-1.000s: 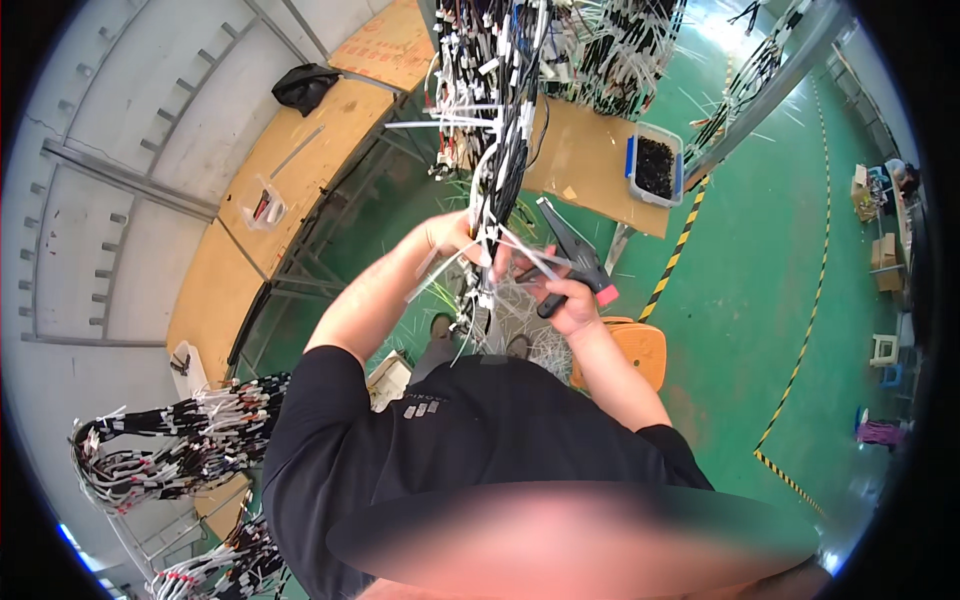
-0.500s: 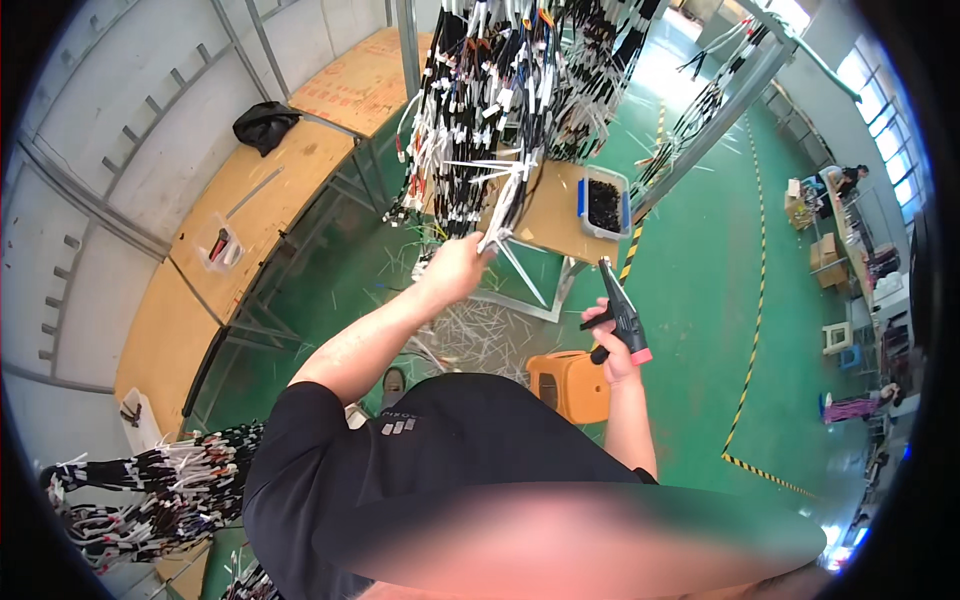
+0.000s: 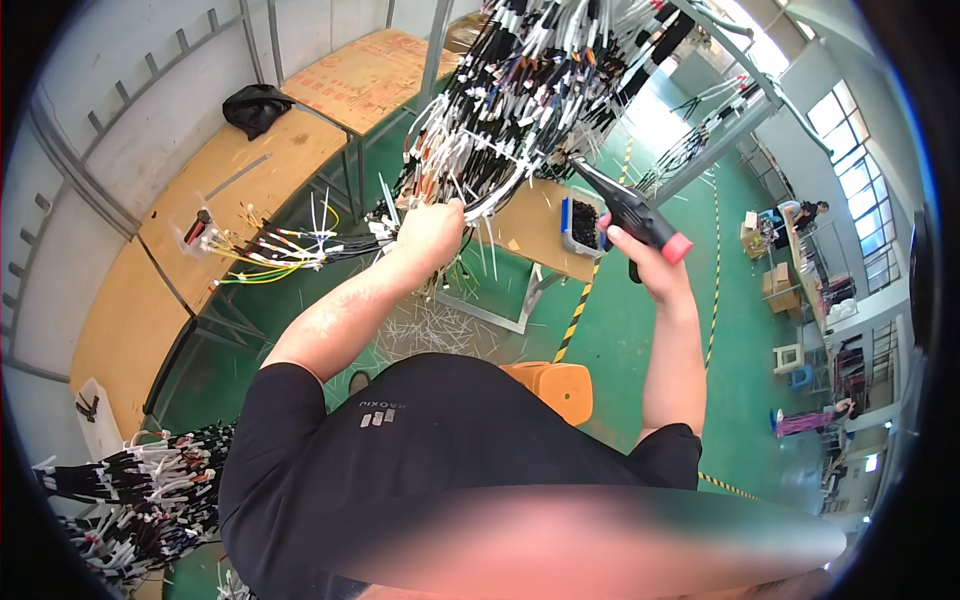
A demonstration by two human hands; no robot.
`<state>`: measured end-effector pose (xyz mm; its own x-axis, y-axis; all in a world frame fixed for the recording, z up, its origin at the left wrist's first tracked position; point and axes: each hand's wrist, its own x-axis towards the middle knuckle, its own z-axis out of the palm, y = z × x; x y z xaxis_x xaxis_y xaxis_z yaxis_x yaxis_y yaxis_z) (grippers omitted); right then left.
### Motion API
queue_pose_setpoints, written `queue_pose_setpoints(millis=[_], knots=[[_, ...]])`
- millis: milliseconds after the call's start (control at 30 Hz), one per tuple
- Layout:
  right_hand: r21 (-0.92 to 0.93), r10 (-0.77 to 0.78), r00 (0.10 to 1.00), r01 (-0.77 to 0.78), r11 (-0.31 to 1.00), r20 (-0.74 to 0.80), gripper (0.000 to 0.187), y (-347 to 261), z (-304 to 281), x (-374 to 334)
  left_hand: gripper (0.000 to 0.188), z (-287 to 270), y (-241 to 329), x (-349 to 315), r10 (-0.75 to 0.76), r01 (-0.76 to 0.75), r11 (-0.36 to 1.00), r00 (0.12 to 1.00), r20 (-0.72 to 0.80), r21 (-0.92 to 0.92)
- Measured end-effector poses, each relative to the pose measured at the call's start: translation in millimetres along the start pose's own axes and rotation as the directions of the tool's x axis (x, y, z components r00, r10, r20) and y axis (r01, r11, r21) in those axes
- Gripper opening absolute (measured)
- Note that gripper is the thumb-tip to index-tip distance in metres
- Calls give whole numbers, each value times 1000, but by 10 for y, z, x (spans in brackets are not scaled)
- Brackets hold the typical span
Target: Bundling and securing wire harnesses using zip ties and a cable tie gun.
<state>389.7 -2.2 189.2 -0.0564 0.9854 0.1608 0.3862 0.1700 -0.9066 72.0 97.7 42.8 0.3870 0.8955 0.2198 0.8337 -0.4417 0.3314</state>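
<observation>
Left hand (image 3: 432, 238) clenched round the wire harness (image 3: 370, 244), right hand (image 3: 652, 264) round the cable-tie gun (image 3: 628, 210); best seat its nose squarely (no twisting).

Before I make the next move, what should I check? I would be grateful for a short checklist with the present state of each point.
1. Left hand closed around the bundle: ok.
2. Right hand holding the tool: ok.
3. Tool's tip clear of the hanging cables: cannot tell; it appears very near them.
4. Long white strips trimmed: not ok; several stick out near the left hand.
5. Tub of black bits standing on the table: ok.
6. Floor free of offcuts: not ok; many lie scattered.
</observation>
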Motion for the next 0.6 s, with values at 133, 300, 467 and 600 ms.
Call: queue_pose_setpoints(millis=[133, 300, 467, 600], knots=[[-15, 27, 998, -27, 1000, 53, 42, -84, 316, 126, 9, 14, -93, -19, -53, 52, 998, 998, -32, -45], [-148, 72, 997, -69, 987, 18, 22, -169, 413, 271, 14, -72, -147, -18, -48, 49, 995, 999, 17, -81], [-449, 81, 991, -25, 893, 106, 25, -422, 513, 407, 13, -134, -140, -33, -45, 60, 985, 994, 95, -164], [-599, -47, 981, 152, 786, 187, 24, -594, 673, 399, 12, 35, -190, -19, -13, 9, 981, 1000, -24, -196]])
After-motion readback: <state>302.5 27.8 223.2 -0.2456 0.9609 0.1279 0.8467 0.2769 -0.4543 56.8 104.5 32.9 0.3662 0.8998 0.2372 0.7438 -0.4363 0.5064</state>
